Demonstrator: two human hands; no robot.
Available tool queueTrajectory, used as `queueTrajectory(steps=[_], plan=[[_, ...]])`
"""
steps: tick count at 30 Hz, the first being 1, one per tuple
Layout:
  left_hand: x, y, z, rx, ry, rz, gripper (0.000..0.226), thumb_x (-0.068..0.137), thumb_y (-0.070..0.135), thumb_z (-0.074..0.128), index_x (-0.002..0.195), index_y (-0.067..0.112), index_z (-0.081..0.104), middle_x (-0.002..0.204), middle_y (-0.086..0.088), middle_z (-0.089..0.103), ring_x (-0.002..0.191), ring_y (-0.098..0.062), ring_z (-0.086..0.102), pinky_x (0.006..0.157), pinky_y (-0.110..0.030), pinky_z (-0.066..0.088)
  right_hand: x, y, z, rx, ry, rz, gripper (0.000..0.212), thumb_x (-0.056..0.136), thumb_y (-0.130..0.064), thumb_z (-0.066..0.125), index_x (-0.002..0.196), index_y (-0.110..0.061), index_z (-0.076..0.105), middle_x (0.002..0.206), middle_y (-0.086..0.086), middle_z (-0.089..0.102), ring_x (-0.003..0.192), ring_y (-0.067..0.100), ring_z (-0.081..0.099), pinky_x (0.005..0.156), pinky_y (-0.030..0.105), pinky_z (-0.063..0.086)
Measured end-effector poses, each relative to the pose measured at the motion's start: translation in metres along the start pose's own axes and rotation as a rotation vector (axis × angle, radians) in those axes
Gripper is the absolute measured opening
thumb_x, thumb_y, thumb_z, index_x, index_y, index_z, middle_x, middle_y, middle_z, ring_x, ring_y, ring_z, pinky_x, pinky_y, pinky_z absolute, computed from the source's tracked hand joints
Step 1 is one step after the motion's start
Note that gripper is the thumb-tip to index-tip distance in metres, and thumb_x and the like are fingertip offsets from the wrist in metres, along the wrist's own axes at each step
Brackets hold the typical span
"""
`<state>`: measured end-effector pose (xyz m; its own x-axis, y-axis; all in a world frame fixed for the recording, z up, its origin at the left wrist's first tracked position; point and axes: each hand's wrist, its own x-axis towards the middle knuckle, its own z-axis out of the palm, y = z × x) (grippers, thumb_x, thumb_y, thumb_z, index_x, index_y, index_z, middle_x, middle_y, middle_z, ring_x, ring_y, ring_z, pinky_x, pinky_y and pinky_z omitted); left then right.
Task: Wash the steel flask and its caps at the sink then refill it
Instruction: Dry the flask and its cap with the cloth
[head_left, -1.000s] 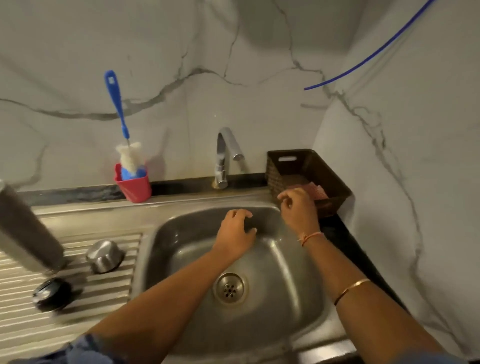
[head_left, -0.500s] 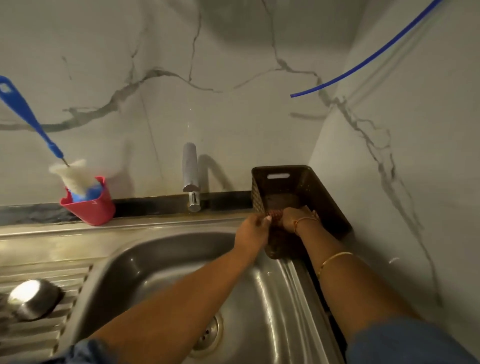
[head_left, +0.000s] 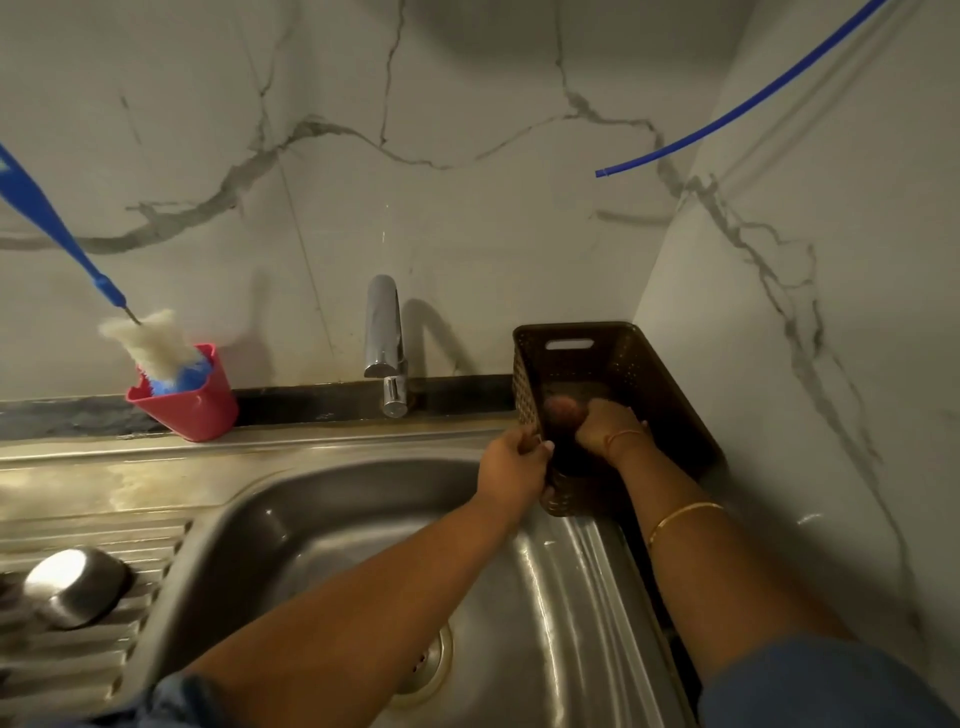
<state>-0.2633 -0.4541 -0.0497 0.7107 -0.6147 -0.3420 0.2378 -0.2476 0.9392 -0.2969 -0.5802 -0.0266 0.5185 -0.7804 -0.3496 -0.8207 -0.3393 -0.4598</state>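
A veined marble wall (head_left: 467, 208) backs a stainless sink (head_left: 363, 519) whose ribbed drainboard (head_left: 78, 660) runs off to the left. A brown perforated basket (head_left: 649, 374) stands at the sink's right rim in the corner, with the chrome tap (head_left: 384, 332) just left of it. A red cup (head_left: 192, 405) holding a blue-handled bottle brush (head_left: 150, 343) stands further left on the ledge. A thin blue tube (head_left: 727, 114) hangs across the upper right. The domed steel cap (head_left: 75, 584) lies on the drainboard at the far left. The flask itself is out of view, so I cannot place it. The left hand (head_left: 511, 462) grips the basket's near left corner, fingers curled over the rim, apparently steadying it. The right hand (head_left: 605, 423) is down inside the basket, its fingers closed narrowly round a pinkish-brown lump (head_left: 563, 410). That lump is probably a scrubber, though the basket's interior is too dim to be sure. The step looks like fetching a cleaning pad before any washing starts. The relation that matters next is that the cap sits well apart from both hands, leftward across the whole basin. The left hand is the nearer one, so it would have to let go of the basket and reach left for the cap.
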Motion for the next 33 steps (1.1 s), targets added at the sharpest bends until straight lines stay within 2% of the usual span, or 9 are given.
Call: queueTrajectory(steps=[5,7,9,11,14,18,23,30,33], plan=[[-0.014,0.007,-0.006,-0.052,-0.067,-0.022,0.033,0.097,0.014,0.05,0.13,0.013,0.05,0.119,-0.008,0.062,0.106,-0.026,0.062,0.093,-0.046,0.052,-0.02,-0.002,-0.031,0.384,0.199,-0.018,0.046,0.092,-0.028,0.05,0.131,-0.003,0.046,0.127,0.018,0.053,0.116,0.035,0.051,0.095,0.038,0.042],[-0.023,0.008,-0.012,-0.061,-0.096,-0.012,0.036,0.096,0.014,0.052,0.132,0.013,0.048,0.115,-0.006,0.063,0.101,-0.022,0.063,0.091,-0.04,0.052,-0.032,-0.003,-0.041,0.496,0.266,-0.057,0.034,0.086,-0.016,0.048,0.116,-0.001,0.053,0.109,0.015,0.06,0.103,0.033,0.057,0.078,0.033,0.05],[-0.034,0.01,-0.019,-0.067,-0.106,0.018,0.037,0.095,0.013,0.054,0.132,0.015,0.046,0.11,-0.003,0.063,0.09,-0.014,0.062,0.079,-0.027,0.053,-0.048,-0.003,-0.047,0.605,0.34,-0.089,0.019,0.084,-0.01,0.046,0.099,-0.003,0.055,0.084,0.006,0.058,0.085,0.026,0.057,0.054,0.024,0.04],[-0.047,0.013,-0.028,-0.066,-0.074,0.055,0.039,0.095,0.011,0.053,0.133,0.014,0.045,0.11,-0.003,0.062,0.093,-0.015,0.06,0.08,-0.026,0.048,-0.07,-0.006,-0.047,0.728,0.413,-0.125,0.011,0.085,-0.009,0.046,0.093,-0.005,0.053,0.074,0.001,0.052,0.072,0.018,0.054,0.048,0.021,0.034],[-0.068,0.015,-0.043,-0.024,-0.011,0.123,0.035,0.097,0.009,0.05,0.131,0.012,0.046,0.111,0.0,0.058,0.1,-0.012,0.054,0.088,-0.025,0.043,-0.107,-0.011,-0.039,0.897,0.468,-0.187,0.008,0.089,-0.01,0.048,0.094,-0.005,0.052,0.074,-0.001,0.053,0.064,0.01,0.052,0.047,0.018,0.037],[-0.091,-0.001,-0.067,0.026,0.045,0.165,0.028,0.096,0.006,0.05,0.123,0.013,0.052,0.112,-0.002,0.059,0.103,-0.018,0.057,0.087,-0.025,0.044,-0.152,-0.019,-0.011,0.996,0.445,-0.207,0.005,0.085,-0.009,0.05,0.084,-0.011,0.054,0.08,0.004,0.059,0.073,0.019,0.059,0.06,0.028,0.051],[-0.121,-0.035,-0.107,0.106,0.095,0.187,0.031,0.093,0.008,0.055,0.124,0.011,0.053,0.118,-0.005,0.061,0.108,-0.019,0.058,0.09,-0.027,0.046,-0.195,-0.03,0.043,0.913,0.321,-0.171,0.004,0.089,-0.012,0.051,0.093,-0.012,0.053,0.084,0.001,0.057,0.08,0.019,0.06,0.071,0.033,0.053],[-0.163,-0.085,-0.204,0.275,0.158,0.242,0.028,0.093,0.009,0.055,0.121,0.015,0.053,0.11,0.004,0.056,0.088,-0.006,0.054,0.062,-0.008,0.042,-0.247,-0.071,0.135,0.78,0.23,-0.205,0.012,0.088,-0.019,0.06,0.095,-0.014,0.052,0.085,-0.003,0.058,0.077,0.01,0.057,0.064,0.023,0.048],[-0.177,-0.103,-0.256,0.351,0.136,0.294,0.024,0.092,0.009,0.057,0.116,0.015,0.055,0.11,0.004,0.057,0.099,-0.011,0.057,0.074,-0.014,0.041,-0.265,-0.095,0.17,0.728,0.213,-0.187,0.012,0.088,-0.021,0.06,0.092,-0.012,0.053,0.085,0.0,0.06,0.08,0.017,0.059,0.068,0.029,0.05]])
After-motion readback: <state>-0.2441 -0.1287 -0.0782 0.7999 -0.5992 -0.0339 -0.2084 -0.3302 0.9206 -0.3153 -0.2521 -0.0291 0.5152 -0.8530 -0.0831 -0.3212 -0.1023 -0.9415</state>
